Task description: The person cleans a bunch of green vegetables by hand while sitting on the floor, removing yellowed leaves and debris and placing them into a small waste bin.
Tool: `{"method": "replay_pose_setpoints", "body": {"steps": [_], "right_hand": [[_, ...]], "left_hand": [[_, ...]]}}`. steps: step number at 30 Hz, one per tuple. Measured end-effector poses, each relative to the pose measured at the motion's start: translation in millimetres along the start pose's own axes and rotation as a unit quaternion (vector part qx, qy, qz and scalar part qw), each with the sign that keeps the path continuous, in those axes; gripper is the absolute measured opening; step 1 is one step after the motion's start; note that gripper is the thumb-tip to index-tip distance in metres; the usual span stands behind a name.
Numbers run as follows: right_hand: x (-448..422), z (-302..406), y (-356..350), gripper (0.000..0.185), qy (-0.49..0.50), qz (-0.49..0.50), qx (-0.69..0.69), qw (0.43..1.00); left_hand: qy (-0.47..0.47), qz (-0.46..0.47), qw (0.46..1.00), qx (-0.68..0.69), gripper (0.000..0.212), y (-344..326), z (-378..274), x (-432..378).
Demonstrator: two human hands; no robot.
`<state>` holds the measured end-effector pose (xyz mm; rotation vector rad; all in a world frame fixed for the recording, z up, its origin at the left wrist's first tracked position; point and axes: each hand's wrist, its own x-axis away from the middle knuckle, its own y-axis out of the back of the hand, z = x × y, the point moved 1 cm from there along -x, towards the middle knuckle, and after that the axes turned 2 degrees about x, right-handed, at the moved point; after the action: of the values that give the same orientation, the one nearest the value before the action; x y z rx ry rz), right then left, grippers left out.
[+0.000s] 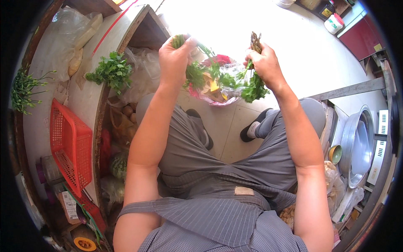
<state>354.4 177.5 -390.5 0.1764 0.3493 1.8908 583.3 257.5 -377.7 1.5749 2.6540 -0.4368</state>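
Observation:
My left hand grips a bunch of leafy green herbs, probably coriander, by the stems, with the leaves hanging down. In my right hand is another bunch of the herbs. Its brown root ends point away from me, above the fist, and its leaves droop below. Loose sprigs stretch into the space between both hands. Beneath them on the floor stands a waste bin lined with a pink plastic bag, holding scraps and peelings. Some of the bin is hidden by the leaves.
A bunch of coriander lies on the left shelf top, near a red plastic basket and flowering chive stems. A watermelon sits underneath. To my right are a metal basin and a small bowl.

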Motion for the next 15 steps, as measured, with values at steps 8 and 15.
{"method": "replay_pose_setpoints", "body": {"steps": [8,15], "right_hand": [[18,20,-22,0.02,0.146,0.121,0.026,0.982],[22,22,-40,0.024,0.197,0.054,0.096,0.974]], "left_hand": [[0.068,0.073,0.995,0.019,0.011,-14,2,12],[0.117,0.12,0.986,0.022,0.014,-28,-2,22]]}}
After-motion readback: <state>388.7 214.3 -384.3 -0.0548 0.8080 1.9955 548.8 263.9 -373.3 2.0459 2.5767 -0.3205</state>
